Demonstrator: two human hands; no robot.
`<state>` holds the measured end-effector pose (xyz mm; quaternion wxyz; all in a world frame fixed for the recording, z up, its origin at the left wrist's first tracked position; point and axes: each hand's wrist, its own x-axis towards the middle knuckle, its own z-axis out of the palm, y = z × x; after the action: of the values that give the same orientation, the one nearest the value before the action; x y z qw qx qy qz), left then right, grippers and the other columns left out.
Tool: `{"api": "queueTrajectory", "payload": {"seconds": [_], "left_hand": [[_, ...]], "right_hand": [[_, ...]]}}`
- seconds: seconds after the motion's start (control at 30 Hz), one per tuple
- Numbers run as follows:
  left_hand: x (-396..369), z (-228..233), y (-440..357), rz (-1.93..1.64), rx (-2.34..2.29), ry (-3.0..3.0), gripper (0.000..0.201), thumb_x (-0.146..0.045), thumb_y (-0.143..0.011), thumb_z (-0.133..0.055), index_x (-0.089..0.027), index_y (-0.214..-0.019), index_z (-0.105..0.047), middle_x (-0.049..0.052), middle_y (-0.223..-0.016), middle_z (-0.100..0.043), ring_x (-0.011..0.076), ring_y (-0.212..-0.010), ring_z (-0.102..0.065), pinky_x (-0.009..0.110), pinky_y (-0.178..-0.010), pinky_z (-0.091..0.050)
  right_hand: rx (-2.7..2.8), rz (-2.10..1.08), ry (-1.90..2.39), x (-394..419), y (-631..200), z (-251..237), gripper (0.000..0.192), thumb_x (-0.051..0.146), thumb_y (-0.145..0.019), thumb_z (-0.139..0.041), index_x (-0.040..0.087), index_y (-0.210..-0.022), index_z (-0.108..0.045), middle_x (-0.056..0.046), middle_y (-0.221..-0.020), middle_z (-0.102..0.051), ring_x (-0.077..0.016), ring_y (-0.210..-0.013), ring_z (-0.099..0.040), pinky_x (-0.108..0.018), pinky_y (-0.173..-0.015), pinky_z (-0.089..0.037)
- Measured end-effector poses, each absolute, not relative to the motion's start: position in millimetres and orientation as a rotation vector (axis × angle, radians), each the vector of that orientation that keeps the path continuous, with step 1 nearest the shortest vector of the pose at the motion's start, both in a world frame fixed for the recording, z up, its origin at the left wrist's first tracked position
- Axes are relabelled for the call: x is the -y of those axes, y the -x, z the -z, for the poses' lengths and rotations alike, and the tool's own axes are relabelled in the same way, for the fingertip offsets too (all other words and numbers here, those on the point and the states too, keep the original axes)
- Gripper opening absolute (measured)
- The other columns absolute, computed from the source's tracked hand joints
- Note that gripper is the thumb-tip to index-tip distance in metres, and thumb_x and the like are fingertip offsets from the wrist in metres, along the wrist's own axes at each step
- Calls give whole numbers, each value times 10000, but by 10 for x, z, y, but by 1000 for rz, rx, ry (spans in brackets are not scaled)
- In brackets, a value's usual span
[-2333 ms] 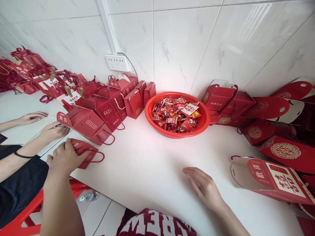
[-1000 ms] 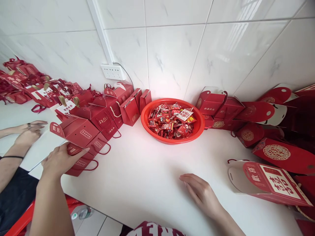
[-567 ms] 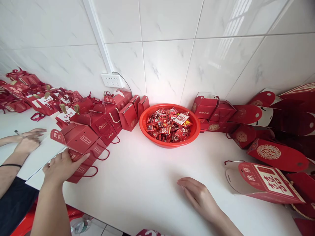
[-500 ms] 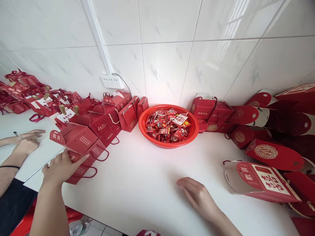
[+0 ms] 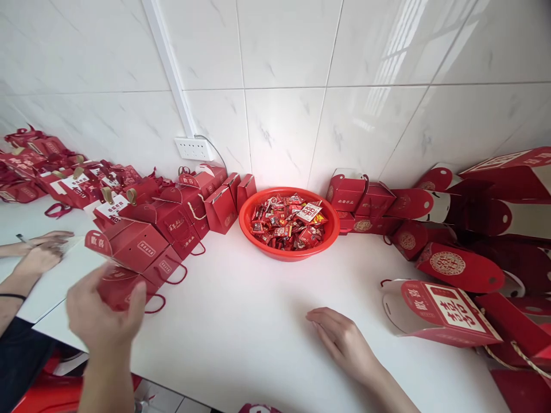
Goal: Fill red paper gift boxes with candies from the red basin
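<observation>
My left hand (image 5: 105, 307), slightly blurred, hangs in front of the nearest red gift box (image 5: 124, 287) in the left row. Thumb and fingers are apart, and nothing shows between them. Another red gift box (image 5: 138, 246) with a rounded flap stands just behind. On the white table, my right hand (image 5: 338, 335) rests with its fingers loosely extended and holds nothing. Beyond both hands, against the wall, stands a red plastic basket (image 5: 284, 255) full of red-wrapped candies (image 5: 279, 223). A card with red characters (image 5: 310, 212) lies on the candies.
At the right, several red boxes are piled up, with an open-ended box (image 5: 447, 315) nearest my right hand. Boxes with ribbons (image 5: 73, 178) crowd the far left. Another person's hand (image 5: 38, 258) holds a pen over paper at the left. A socket strip (image 5: 193, 149) is on the wall.
My left hand has drawn back from the front left box toward me, its fingers coming off the box. My right hand stays at rest. The view has shifted slightly.
</observation>
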<state>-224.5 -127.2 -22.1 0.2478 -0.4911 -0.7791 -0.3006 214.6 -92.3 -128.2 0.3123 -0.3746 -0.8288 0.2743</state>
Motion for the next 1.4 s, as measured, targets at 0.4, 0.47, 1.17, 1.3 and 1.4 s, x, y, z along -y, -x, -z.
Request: {"api": "queueTrajectory", "payload": {"seconds": [0.4, 0.47, 1.17, 1.3, 1.4], "left_hand": [[364, 1356, 354, 564, 1033, 3127, 586, -281, -875, -549, -261, -1429, -359, 116, -1525, -372, 308, -1391, -372, 544, -1138, -331], [284, 1327, 128, 474, 912, 3193, 634, -263, -854, -561, -250, -1450, -347, 108, -1517, -393, 301, -1395, -367, 547, -1164, -279], [-151, 1446, -1014, 305, 1069, 3474, 721, -677, -896, -408, -368, -1523, -234, 12, -1626, -152, 307, -1501, -92, 601, -1204, -24], [-153, 1418, -1019, 297, 1063, 3473, 714, -668, -903, -405, -358, -1524, -237, 15, -1626, -153, 306, -1500, -99, 599, -1207, -33], [-152, 1393, -1023, 293, 1065, 3471, 707, -660, -907, -408, -351, -1522, -248, 18, -1625, -160, 303, -1500, -104, 597, -1208, -34]], "right_hand": [[2442, -447, 652, 777, -1961, 389, 323, 181, -951, -473, 232, -1256, -566, -85, -1226, -651, -201, -1142, -601, -420, -1056, -428], [2391, -270, 828, 615, -2099, 203, 315, 209, -960, -470, 233, -1260, -563, -101, -1276, -623, -224, -1167, -586, -464, -1064, -416], [652, -287, 1311, -1199, -3208, 490, 613, 414, -822, -527, 243, -1402, -424, -150, -1595, -34, -202, -1091, -638, -325, -846, -573], [688, -289, 1253, -1357, -3188, 651, 585, 412, -824, -511, 196, -1365, -454, -156, -1606, 52, -222, -1215, -572, -324, -904, -550], [747, -260, 1255, -1380, -3259, 724, 548, 380, -824, -494, 169, -1330, -515, -152, -1610, -25, -237, -1226, -571, -345, -954, -524]]}}
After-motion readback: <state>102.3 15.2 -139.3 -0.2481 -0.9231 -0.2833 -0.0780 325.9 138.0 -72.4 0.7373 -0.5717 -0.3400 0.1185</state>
